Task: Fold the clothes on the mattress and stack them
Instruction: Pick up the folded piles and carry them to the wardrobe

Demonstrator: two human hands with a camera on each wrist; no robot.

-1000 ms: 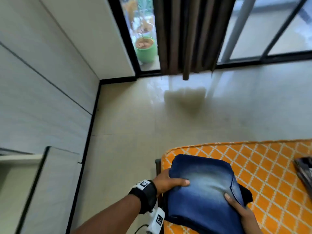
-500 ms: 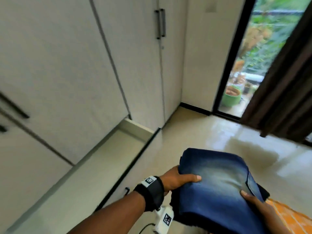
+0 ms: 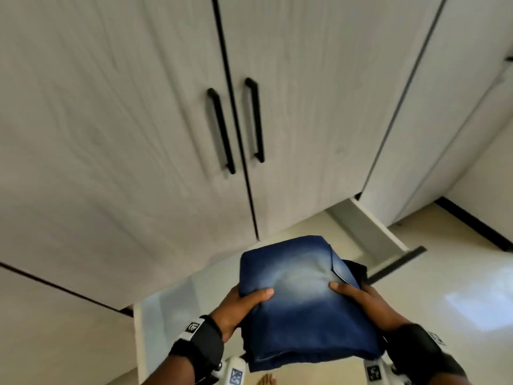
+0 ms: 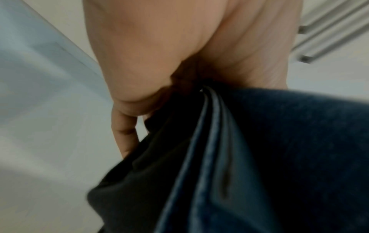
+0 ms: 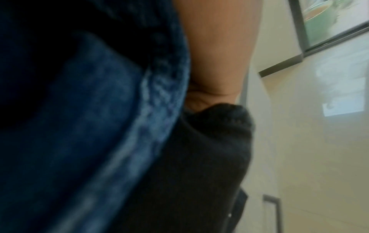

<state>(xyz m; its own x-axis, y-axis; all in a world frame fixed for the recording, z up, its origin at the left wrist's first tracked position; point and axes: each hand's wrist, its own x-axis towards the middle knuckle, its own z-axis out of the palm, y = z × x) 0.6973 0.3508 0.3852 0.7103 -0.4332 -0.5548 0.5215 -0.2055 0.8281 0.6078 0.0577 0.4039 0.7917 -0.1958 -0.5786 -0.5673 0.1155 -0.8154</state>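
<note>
A stack of folded clothes, blue faded jeans on top and a black garment beneath, hangs in the air between my two hands. My left hand grips its left side, thumb on top and fingers underneath. My right hand grips the right side the same way. In the left wrist view the jeans and the black cloth fill the lower half under my left hand. The right wrist view is blurred, with denim and black fabric against my right hand. The mattress is out of view.
A pale wardrobe with two black door handles stands straight ahead. An open drawer juts out at its base to the right, and another open drawer lies below the stack. Glossy cream floor spreads to the right.
I have turned left from the mattress and window to face the wardrobe, carrying the stack in both hands. The hands now grip nearer its middle.
</note>
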